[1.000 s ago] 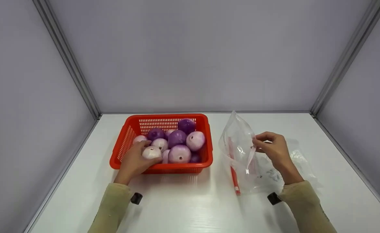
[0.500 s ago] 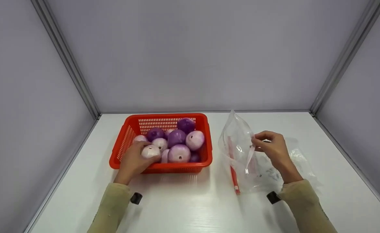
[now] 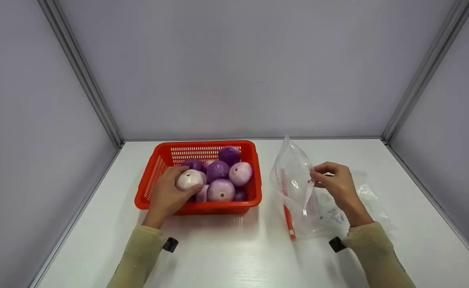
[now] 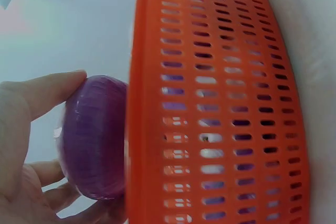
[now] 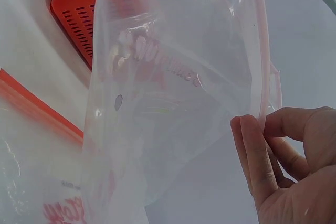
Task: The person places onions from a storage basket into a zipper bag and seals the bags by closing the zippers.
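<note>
Onion (image 3: 189,180), pale on top, sat over front left part of red basket (image 3: 202,207). I read left hand (image 3: 167,196) as grasping this onion: fingers curled round it, thumb toward basket's front rim. Left wrist view showed me its purple flank standing above basket rim. Other onions (image 3: 221,190) lay piled within basket, mainly at its middle and right side. To right of basket, I read right hand (image 3: 337,185) as pinching edge of clear bag (image 3: 296,176), held raised. Red strip (image 3: 289,222) lay between basket and right hand, on white table (image 3: 234,256).
</note>
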### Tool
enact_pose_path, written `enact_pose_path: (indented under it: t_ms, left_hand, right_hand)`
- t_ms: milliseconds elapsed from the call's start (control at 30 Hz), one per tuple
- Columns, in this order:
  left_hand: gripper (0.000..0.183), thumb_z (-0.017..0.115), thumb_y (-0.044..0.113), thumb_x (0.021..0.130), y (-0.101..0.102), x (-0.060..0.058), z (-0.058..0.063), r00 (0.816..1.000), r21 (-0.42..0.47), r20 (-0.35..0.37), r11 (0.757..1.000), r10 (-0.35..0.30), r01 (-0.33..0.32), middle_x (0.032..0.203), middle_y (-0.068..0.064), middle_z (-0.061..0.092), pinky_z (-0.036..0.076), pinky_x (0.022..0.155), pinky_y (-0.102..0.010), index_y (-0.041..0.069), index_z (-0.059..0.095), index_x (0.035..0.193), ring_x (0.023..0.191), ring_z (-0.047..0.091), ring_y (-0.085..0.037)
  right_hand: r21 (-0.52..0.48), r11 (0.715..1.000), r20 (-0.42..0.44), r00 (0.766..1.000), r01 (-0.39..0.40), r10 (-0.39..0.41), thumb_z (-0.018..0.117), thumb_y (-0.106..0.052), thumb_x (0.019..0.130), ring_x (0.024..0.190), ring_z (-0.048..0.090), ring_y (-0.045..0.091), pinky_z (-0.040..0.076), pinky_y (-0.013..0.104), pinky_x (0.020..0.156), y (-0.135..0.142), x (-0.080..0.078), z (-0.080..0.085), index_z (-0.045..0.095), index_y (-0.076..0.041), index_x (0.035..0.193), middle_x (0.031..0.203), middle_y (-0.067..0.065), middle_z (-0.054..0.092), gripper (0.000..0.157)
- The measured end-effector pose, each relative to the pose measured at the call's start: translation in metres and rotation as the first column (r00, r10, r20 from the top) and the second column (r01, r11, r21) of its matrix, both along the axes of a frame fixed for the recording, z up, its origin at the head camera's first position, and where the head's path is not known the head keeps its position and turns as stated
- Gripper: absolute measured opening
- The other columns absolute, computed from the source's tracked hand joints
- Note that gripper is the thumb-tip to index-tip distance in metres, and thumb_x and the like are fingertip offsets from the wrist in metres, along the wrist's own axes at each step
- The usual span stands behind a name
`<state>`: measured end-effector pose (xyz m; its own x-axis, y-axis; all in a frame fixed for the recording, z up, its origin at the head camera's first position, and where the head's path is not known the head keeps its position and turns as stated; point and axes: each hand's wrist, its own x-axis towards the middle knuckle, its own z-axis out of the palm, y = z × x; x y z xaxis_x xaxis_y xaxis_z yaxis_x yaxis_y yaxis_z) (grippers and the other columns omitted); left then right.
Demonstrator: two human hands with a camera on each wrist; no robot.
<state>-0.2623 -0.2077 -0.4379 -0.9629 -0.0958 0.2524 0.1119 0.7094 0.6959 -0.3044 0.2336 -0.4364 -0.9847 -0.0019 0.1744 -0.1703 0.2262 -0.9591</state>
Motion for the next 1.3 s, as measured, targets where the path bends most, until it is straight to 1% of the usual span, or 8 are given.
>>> enact_pose_path:
  t_ms: [233,467,700,867,967,1100,1233,1300]
  left_hand:
    - [0.069,0.085,0.048,0.082,0.012,0.003,0.008,0.992,0.037,-0.126,0.999,-0.016,0.021,0.132,-0.007,0.064,0.051,0.109,-0.051,0.014,0.062,0.138,0.122,0.062,-0.028]
    - [0.067,0.085,0.048,0.083,0.024,0.004,0.014,0.983,0.035,-0.179,0.999,-0.029,0.036,0.13,-0.005,0.066,0.054,0.106,-0.05,0.017,0.063,0.138,0.121,0.062,-0.027]
    - [0.065,0.084,0.048,0.084,0.04,0.002,0.024,0.976,0.037,-0.198,0.994,-0.093,0.103,0.131,-0.004,0.065,0.055,0.104,-0.048,0.016,0.063,0.137,0.119,0.062,-0.025]
    - [0.063,0.083,0.047,0.085,0.053,-0.001,0.026,0.969,0.053,-0.205,0.987,-0.14,0.154,0.131,-0.003,0.065,0.054,0.106,-0.046,0.017,0.063,0.137,0.12,0.062,-0.022]
    - [0.063,0.083,0.048,0.085,0.06,-0.003,0.027,0.965,0.033,-0.214,0.986,-0.154,0.165,0.131,-0.001,0.065,0.055,0.105,-0.045,0.018,0.063,0.137,0.12,0.062,-0.02]
    - [0.066,0.082,0.051,0.085,0.071,-0.006,0.029,0.955,0.008,-0.233,0.981,-0.185,0.192,0.13,-0.002,0.066,0.056,0.105,-0.044,0.014,0.063,0.137,0.118,0.063,-0.021]
    - [0.065,0.083,0.046,0.085,0.083,-0.009,0.028,0.938,0.019,-0.253,0.968,-0.236,0.249,0.13,-0.005,0.065,0.056,0.104,-0.044,0.011,0.063,0.137,0.117,0.064,-0.023]
    - [0.063,0.084,0.044,0.086,0.091,-0.011,0.028,0.931,0.029,-0.257,0.961,-0.258,0.275,0.131,-0.004,0.064,0.056,0.104,-0.044,0.012,0.063,0.137,0.117,0.064,-0.022]
  right_hand:
    - [-0.001,1.0,-0.006,1.0,-0.004,0.004,0.076,-0.008,0.093,0.076,0.072,0.013,0.064,0.027,0.075,0.0,0.0,0.0,0.069,0.013,0.11,0.095,0.008,0.065,0.027]
    - [0.006,1.0,-0.006,1.0,0.004,-0.004,0.075,-0.007,0.094,0.076,0.071,0.013,0.064,0.027,0.075,0.0,-0.001,-0.001,0.069,0.012,0.11,0.096,0.006,0.066,0.026]
    - [0.003,1.0,0.007,1.0,0.0,0.0,0.076,-0.009,0.093,0.076,0.072,0.014,0.064,0.028,0.075,-0.001,-0.001,0.0,0.069,0.012,0.11,0.095,0.006,0.066,0.027]
    - [0.008,1.0,0.01,1.0,0.001,-0.001,0.075,-0.009,0.094,0.076,0.072,0.014,0.064,0.028,0.075,-0.002,-0.001,0.0,0.069,0.012,0.107,0.093,0.006,0.066,0.025]
    - [0.003,1.0,0.002,1.0,-0.004,0.004,0.075,-0.008,0.093,0.075,0.072,0.015,0.064,0.029,0.075,-0.001,-0.002,-0.001,0.069,0.011,0.106,0.093,0.005,0.066,0.024]
    - [-0.002,1.0,-0.007,1.0,-0.01,0.01,0.075,-0.007,0.093,0.075,0.072,0.015,0.064,0.029,0.074,-0.001,-0.002,-0.002,0.07,0.011,0.106,0.093,0.004,0.067,0.023]
    - [-0.007,1.0,-0.005,1.0,-0.005,0.005,0.076,-0.009,0.093,0.075,0.072,0.015,0.064,0.029,0.074,-0.003,-0.002,-0.002,0.071,0.01,0.105,0.093,0.005,0.067,0.023]
    - [-0.009,1.0,-0.006,1.0,-0.007,0.007,0.075,-0.009,0.094,0.075,0.072,0.015,0.064,0.029,0.074,-0.003,-0.001,-0.002,0.071,0.01,0.105,0.093,0.005,0.067,0.023]
